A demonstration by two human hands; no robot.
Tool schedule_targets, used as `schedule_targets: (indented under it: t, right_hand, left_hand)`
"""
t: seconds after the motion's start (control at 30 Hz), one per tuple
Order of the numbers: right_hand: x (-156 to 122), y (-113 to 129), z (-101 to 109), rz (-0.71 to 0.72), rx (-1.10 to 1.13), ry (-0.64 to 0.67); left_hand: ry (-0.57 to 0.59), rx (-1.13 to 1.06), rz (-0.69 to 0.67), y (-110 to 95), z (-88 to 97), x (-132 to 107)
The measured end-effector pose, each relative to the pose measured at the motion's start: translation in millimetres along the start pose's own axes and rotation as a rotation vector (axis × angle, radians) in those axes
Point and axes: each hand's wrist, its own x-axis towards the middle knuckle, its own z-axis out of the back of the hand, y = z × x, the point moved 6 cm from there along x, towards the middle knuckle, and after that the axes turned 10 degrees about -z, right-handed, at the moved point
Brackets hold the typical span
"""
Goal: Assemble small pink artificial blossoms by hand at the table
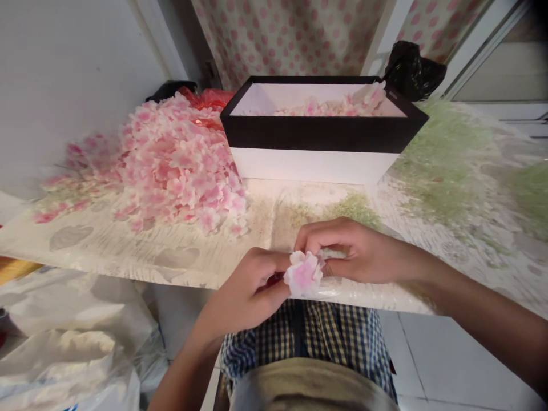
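Together, the left hand [244, 291] and right hand [355, 251] grip a pink artificial flower [303, 274] between them.

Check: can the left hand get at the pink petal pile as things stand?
Probably yes: nothing stands between the left hand and the pile of pink petals ahead of it on the table, though its fingers are busy pinching a pink flower.

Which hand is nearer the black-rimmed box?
The right hand is nearer, just in front of the box. The left hand is farther back from it, on the right hand's other side.
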Motion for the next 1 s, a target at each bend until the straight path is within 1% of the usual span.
schedule_targets:
  t: [0.1, 0.13, 0.17, 0.2, 0.23, 0.27, 0.3, 0.33, 0.37, 0.43, 0.5, 0.53, 0.63, 0.73, 0.77, 0.8, 0.83, 0.87, 0.93, 0.97, 1.0]
  right_hand:
    - [0.9, -1.5, -1.4, 0.002, 0.013, 0.009]
    - [1.5, -2.4, 0.4, 0.003, 0.045, -0.013]
    - [2.2, -3.8, 4.6, -0.001, 0.069, -0.064]
    - [2.4, -5.8, 11.6, -0.009, 0.067, -0.153]
    - [1.6, -8.4, 21.0, -0.025, 0.028, -0.272]
    - [-0.3, -11.5, 31.4, -0.050, -0.055, -0.402]
    - [-2.5, -15.0, 40.6, -0.088, -0.169, -0.508]
    - [-4.0, -19.3, 47.5, -0.134, -0.292, -0.567]
    - [-4.1, -24.6, 51.2, -0.180, -0.404, -0.563]
    - [-2.0, -37.5, 50.6, -0.248, -0.555, -0.436]
    - [-0.2, -47.1, 45.3, -0.265, -0.613, -0.306]
    - [0.4, -49.3, 42.5, -0.261, -0.623, -0.269]
    - [2.0, -48.7, 35.2, -0.254, -0.643, -0.218]
    - [2.9, -42.5, 32.7, -0.270, -0.677, -0.224]
    - [2.9, -40.2, 33.4, -0.276, -0.683, -0.238]
    - [2.8, -38.0, 35.0, -0.281, -0.688, -0.261]
    - [2.5, -35.9, 37.4, -0.287, -0.690, -0.293]
    - [2.1, -34.3, 40.1, -0.295, -0.691, -0.327]
    - [0.8, -33.2, 45.7, -0.322, -0.683, -0.394]
    - [0.1, -33.6, 47.8, -0.337, -0.676, -0.419]
    - [-0.4, -34.2, 49.2, -0.347, -0.668, -0.434]
  left_hand:
    - [0.036, -0.021, 0.022, 4.9, -1.3, 1.8]
    - [0.007, -0.027, 0.032, 7.9, 0.2, 2.7]
    - [-0.055, -0.031, 0.050, 12.1, 3.6, 3.6]
    - [-0.145, -0.046, 0.075, 17.3, 8.4, 4.1]
    - [-0.244, -0.074, 0.103, 22.9, 13.4, 4.2]
    - [-0.334, -0.110, 0.131, 28.7, 17.9, 3.9]
    - [-0.399, -0.152, 0.156, 34.0, 21.1, 3.8]
    - [-0.433, -0.184, 0.176, 38.2, 23.0, 4.1]
    - [-0.432, -0.192, 0.190, 41.0, 23.7, 5.2]
    - [-0.367, -0.109, 0.190, 41.0, 24.0, 8.8]
    - [-0.253, 0.081, 0.158, 35.4, 22.0, 13.4]
    - [-0.191, 0.195, 0.141, 32.0, 20.1, 15.4]
    - [-0.028, 0.463, 0.156, 25.1, 13.5, 16.4]
    - [0.113, 0.538, 0.160, 19.8, 10.2, 9.4]
    - [0.128, 0.557, 0.132, 16.8, 12.5, 6.4]
    - [0.101, 0.592, 0.100, 13.4, 18.5, 3.6]
    - [0.031, 0.646, 0.079, 10.6, 28.3, 0.9]
    - [-0.071, 0.723, 0.086, 9.0, 41.1, -2.1]
    - [-0.284, 0.922, 0.186, 9.9, 68.7, -8.9]
    - [-0.340, 1.007, 0.257, 12.7, 79.3, -11.3]
    - [-0.344, 1.066, 0.322, 17.3, 86.4, -11.8]
